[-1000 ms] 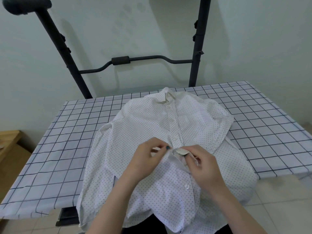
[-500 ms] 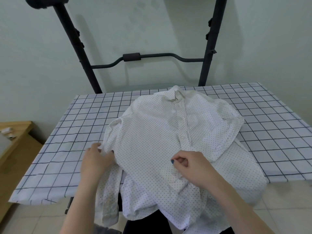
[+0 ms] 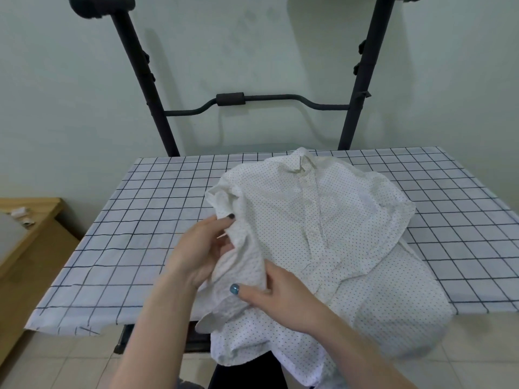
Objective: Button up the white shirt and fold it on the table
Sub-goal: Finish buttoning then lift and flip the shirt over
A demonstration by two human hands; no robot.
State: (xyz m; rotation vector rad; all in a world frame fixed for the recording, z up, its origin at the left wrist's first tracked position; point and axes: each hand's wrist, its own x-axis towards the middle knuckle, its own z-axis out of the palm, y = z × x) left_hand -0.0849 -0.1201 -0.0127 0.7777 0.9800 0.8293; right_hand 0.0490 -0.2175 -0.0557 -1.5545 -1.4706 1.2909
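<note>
A white shirt (image 3: 323,220) with small dark dots lies front-up on the checked tablecloth (image 3: 146,226), collar at the far side, its placket buttoned down the middle. The hem hangs over the table's near edge. My left hand (image 3: 199,251) grips the bunched left sleeve near the shoulder, thumb on top of the cloth. My right hand (image 3: 275,301) pinches the same sleeve lower down, thumb laid over the fabric. The sleeve's cuff droops between my forearms below the table edge.
A black metal rack (image 3: 280,101) with a crossbar stands against the wall behind the table. A low wooden cabinet (image 3: 31,234) with small items sits at the left. Tiled floor lies below the table's near edge.
Both hands left the placket. The left hand went out to the left sleeve, then the right hand crossed over to join it, and the sleeve is now bunched and lifted between them.
</note>
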